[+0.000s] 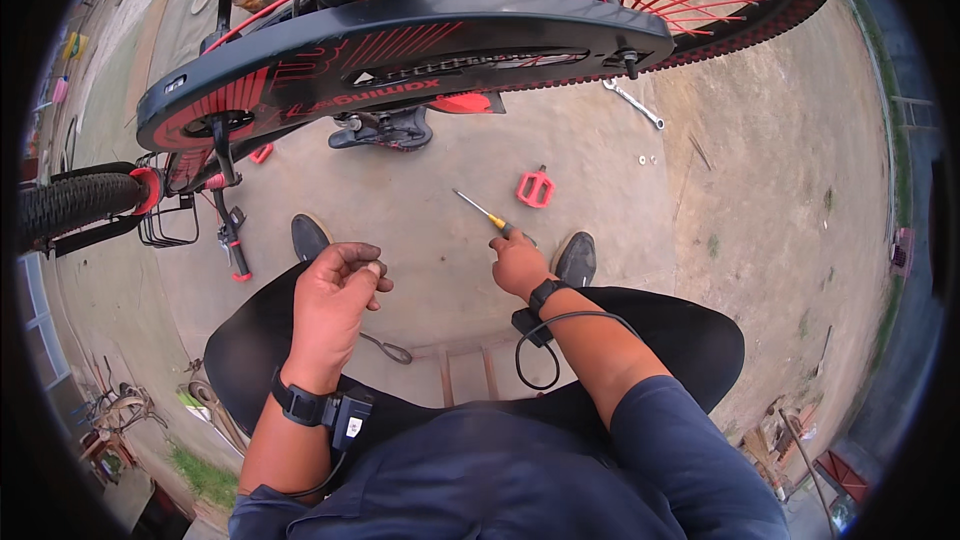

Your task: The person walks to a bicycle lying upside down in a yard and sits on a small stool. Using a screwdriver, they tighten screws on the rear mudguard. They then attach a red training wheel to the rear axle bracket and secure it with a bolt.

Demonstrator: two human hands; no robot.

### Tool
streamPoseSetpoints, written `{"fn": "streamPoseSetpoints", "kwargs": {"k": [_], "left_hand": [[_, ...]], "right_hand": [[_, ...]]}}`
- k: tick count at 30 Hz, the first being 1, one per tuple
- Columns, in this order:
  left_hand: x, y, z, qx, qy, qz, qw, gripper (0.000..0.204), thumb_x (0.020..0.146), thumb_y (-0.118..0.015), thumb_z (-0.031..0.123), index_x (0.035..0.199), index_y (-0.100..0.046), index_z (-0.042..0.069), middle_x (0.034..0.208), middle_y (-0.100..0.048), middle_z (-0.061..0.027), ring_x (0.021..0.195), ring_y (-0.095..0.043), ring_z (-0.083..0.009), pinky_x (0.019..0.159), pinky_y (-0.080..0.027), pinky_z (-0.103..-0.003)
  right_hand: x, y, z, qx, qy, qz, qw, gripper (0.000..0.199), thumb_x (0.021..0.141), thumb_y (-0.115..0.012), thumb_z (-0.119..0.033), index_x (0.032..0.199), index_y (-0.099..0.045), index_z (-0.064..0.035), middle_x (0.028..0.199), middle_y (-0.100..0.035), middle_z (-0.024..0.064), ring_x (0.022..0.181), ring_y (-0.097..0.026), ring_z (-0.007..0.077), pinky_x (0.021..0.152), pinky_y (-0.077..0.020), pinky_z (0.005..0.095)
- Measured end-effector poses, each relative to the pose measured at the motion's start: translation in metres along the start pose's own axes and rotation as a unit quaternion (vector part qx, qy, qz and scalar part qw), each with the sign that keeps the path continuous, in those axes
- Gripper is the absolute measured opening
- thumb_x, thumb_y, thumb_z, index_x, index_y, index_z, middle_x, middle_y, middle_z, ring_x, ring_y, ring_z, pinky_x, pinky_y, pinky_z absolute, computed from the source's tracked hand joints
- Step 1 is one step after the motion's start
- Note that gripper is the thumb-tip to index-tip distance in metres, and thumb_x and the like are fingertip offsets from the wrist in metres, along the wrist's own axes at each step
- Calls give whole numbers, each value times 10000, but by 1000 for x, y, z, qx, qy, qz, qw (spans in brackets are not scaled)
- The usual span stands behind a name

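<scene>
My left hand [340,300] is raised between my knees with its fingers curled and the thumb pressed against them; whatever may be in that pinch is too small to make out. Farther right, my right hand [521,264] closes around the yellow and dark handle of a screwdriver [482,206], its shaft pointing away and to the left. Just beyond the screwdriver, a red pedal [536,187] lies on the ground. Ahead of both hands stands an upside-down bicycle with a black and red chain guard [330,50]; a crank arm [222,148] sticks out at its left end.
A wrench [634,104] and two small washers or nuts [648,160] lie right of the pedal. The bicycle's saddle [385,130] and handlebar grip [240,262] are low by the floor. Cables hang from both wrists. My shoes [576,260] flank the work area.
</scene>
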State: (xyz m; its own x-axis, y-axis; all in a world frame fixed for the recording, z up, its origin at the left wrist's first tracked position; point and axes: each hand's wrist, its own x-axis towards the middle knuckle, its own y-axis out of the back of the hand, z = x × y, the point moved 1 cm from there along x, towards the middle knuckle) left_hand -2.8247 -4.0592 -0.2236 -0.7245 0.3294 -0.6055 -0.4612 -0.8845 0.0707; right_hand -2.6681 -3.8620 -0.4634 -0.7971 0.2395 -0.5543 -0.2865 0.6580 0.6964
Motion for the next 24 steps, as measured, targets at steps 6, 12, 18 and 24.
{"fn": "streamPoseSetpoints", "kwargs": {"k": [6,12,18,24], "left_hand": [[6,0,-9,29,8,4,1000,144,966,-606,31,1094,-646,-22,938,-671,-65,853,-690,-149,659,-504,-247],[13,-5,-12,21,5,5,1000,115,969,-624,35,1077,-622,-6,926,-666,-62,848,-687,-150,654,-504,-250],[11,-7,-13,28,-11,3,1000,91,972,-619,36,1058,-617,9,912,-676,-64,833,-679,-142,652,-495,-246],[8,0,-17,19,-27,2,999,85,971,-615,35,1053,-614,13,910,-684,-66,823,-674,-137,649,-491,-246]], "right_hand": [[15,-16,33,-98,-90,-75,988,331,897,-544,-120,1193,-685,-169,1310,-484,103,1220,-538,278,936,-523,452],[23,-17,41,-125,-135,-147,972,315,938,-530,-182,1208,-692,-176,1336,-470,71,1238,-519,244,927,-507,444],[27,-32,56,-103,-131,-129,977,316,971,-498,-186,1210,-698,-136,1344,-481,76,1247,-537,256,940,-517,464],[25,-20,43,-92,-104,-112,984,300,960,-527,-141,1194,-709,-102,1255,-559,114,1159,-608,291,915,-550,452]]}}
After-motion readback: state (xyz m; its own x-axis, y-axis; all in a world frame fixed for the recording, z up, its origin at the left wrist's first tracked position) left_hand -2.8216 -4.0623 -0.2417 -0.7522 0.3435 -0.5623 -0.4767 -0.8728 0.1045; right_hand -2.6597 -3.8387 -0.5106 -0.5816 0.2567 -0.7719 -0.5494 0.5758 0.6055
